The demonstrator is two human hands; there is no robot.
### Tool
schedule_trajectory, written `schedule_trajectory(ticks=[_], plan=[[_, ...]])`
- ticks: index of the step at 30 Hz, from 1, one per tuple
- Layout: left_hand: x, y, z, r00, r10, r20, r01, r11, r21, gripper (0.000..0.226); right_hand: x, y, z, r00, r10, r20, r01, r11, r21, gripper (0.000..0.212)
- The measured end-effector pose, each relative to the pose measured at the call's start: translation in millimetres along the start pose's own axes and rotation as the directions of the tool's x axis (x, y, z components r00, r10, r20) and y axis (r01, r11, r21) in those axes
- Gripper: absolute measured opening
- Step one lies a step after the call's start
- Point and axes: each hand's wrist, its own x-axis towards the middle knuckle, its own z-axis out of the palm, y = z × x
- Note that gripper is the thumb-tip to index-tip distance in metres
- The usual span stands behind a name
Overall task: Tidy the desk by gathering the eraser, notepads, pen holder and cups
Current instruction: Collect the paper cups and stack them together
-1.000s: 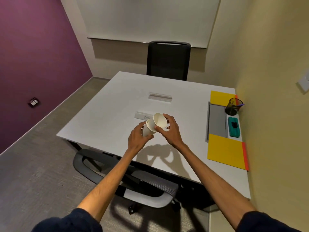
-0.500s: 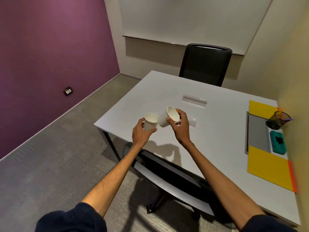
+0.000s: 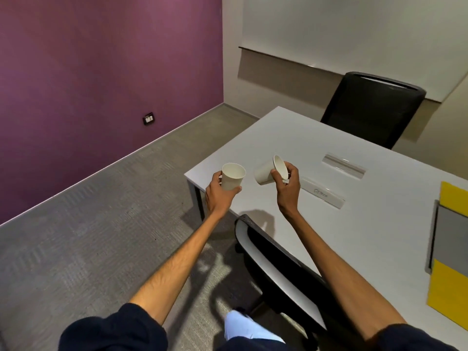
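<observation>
My left hand [image 3: 219, 196] grips a white paper cup [image 3: 232, 176] upright, just off the white desk's [image 3: 316, 224] near left corner. My right hand [image 3: 286, 184] holds a second white paper cup [image 3: 268, 171] tipped on its side, mouth facing right, above the desk. The two cups are apart. Two yellow notepads [image 3: 454, 198] [image 3: 449, 287] lie at the desk's right edge with a grey tray [image 3: 450, 239] between them. The pen holder and eraser are out of view.
A white name plate [image 3: 323, 193] and a clear acrylic stand [image 3: 343, 165] lie on the desk beyond my right hand. One black chair [image 3: 268, 254] is tucked under the near edge, another [image 3: 369, 107] stands at the far side. A purple wall and grey carpet are on the left.
The cups, touching a second ago, have been drawn apart, the left one moving left. My view has swung left, pushing the pen holder and eraser out of frame.
</observation>
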Motion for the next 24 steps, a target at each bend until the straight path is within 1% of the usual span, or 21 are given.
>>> schedule_trajectory(ticks=[8, 13, 17, 21, 24], plan=[[53, -31, -34, 0.996, -0.043, -0.073, 0.046, 0.998, 0.037, 0.072, 20, 16, 73, 0.996, 0.019, 0.089, -0.015, 0.999, -0.052, 0.06], [111, -45, -44, 0.995, -0.052, -0.091, 0.061, 0.994, 0.093, 0.072, 53, 33, 113, 0.992, 0.033, 0.123, -0.018, 0.992, -0.124, 0.054], [153, -50, -40, 0.997, -0.068, -0.042, 0.073, 0.988, 0.134, 0.073, 78, 46, 132, 0.993, 0.071, 0.094, -0.055, 0.985, -0.162, 0.058], [189, -51, -33, 0.999, -0.045, 0.006, 0.043, 0.983, 0.18, 0.074, 96, 58, 146, 0.989, 0.139, 0.06, -0.125, 0.973, -0.195, 0.061], [211, -48, -28, 0.999, -0.025, 0.041, 0.017, 0.982, 0.187, 0.075, 106, 61, 153, 0.985, 0.163, 0.05, -0.149, 0.964, -0.219, 0.065]])
